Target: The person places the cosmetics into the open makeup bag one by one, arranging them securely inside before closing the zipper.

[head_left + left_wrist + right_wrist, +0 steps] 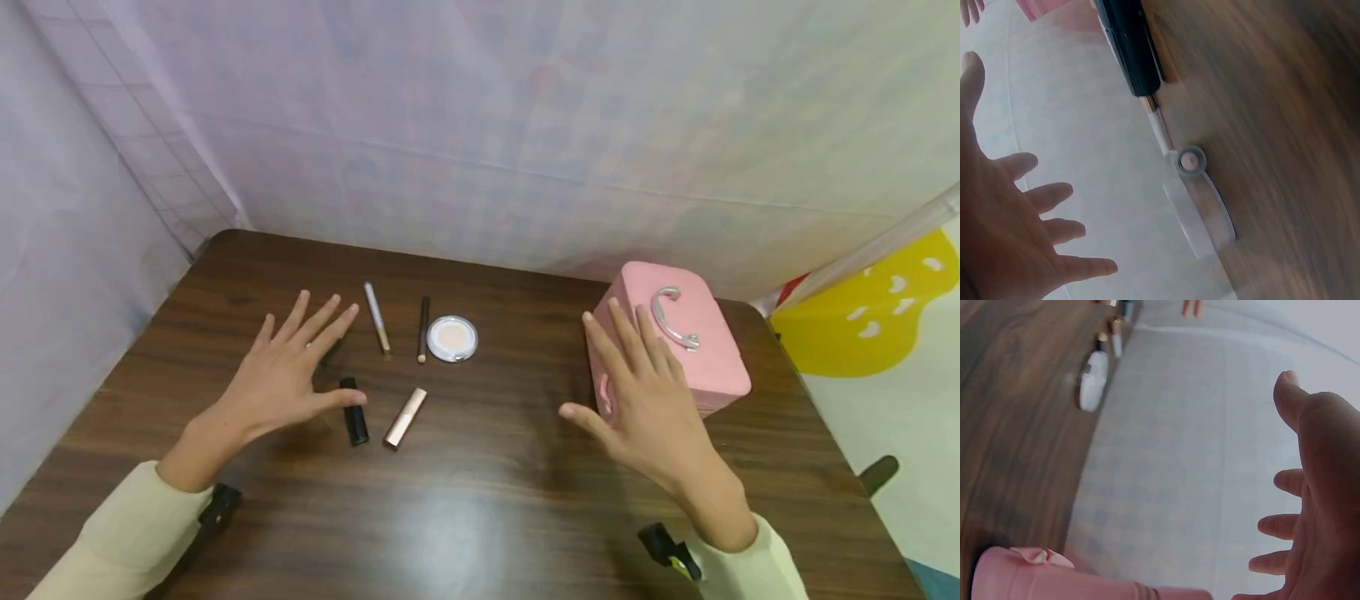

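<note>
In the head view my left hand (pixel 281 379) hovers over the table's left side, fingers spread, holding nothing. Its thumb overlaps a black tube (pixel 356 421), and another small item lies partly hidden behind its fingers. Just right are a rose-gold lipstick tube (pixel 406 418), a white pen with a gold end (pixel 377 317), a dark pencil (pixel 423 329) and a round compact (pixel 452 338). My right hand (pixel 648 408), also spread and with nothing in it, overlaps a pink case (pixel 697 333) with a silver handle (pixel 671 319). The right wrist view shows this hand apart from the case (pixel 1054 581).
The dark wooden table (pixel 487 500) has a pale curtain (pixel 487 125) hanging along its far edge. Another curtain (pixel 75 208) hangs at the left. Beyond the right edge is a white surface with a yellow shape (pixel 862 325).
</note>
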### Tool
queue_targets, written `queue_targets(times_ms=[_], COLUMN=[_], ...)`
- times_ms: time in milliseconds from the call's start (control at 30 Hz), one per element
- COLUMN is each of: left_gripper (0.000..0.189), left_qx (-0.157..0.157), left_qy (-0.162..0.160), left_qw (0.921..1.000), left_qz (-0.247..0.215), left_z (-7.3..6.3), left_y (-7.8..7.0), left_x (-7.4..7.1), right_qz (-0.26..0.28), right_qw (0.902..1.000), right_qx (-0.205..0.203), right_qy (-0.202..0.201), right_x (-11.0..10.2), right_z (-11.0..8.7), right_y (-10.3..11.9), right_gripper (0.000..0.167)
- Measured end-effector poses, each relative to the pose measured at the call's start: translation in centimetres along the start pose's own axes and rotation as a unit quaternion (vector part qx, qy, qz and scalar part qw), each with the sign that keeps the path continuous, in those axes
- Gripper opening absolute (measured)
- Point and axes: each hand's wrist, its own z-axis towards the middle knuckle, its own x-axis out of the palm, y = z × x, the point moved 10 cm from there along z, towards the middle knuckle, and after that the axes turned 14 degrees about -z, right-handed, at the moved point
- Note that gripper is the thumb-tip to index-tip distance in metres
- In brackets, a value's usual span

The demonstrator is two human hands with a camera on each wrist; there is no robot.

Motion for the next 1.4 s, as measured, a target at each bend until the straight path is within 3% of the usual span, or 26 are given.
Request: queue_targets(times_ms=[233, 400, 700, 1033, 1267, 1400], left_gripper=[0.100, 0.097, 0.089, 0.082, 0.077, 0.075], left_qx=[-0.008, -0.003, 0.016, 0.032, 0.026, 0.038], left_qy=[-0.018, -0.040, -0.053, -0.038, 0.005, 0.013], left_qw=[0.9997, 0.9989, 0.9984, 0.9987, 0.9992, 0.9986], left_qz=[-0.017, -0.024, 0.003, -0.011, -0.031, -0.034], left_z=[0.1, 0.3, 0.5, 1.4, 1.3, 1.5], left_y=[-0.5, -1.6, -4.2, -6.3, -6.8, -7.7], left_x=[0.0, 0.5, 2.7, 4.3, 5.7, 6.2], right_qz=[0.013, 0.016, 0.036, 0.013, -0.016, -0.017], right_qw=[0.9966, 0.9917, 0.9847, 0.9842, 0.9828, 0.9829], right_qx=[0.040, 0.087, 0.164, 0.177, 0.182, 0.182], right_qy=[-0.071, -0.094, -0.047, -0.001, 0.022, 0.023], right_x=[-2.4, -2.7, -0.1, 2.4, 3.1, 3.4], right_z=[-1.0, -1.6, -3.0, -3.0, -2.7, -2.7], right_y=[-2.3, -5.2, -9.2, -10.8, -11.2, -11.2], right_gripper=[0.090, 0.092, 0.090, 0.095, 0.093, 0.089])
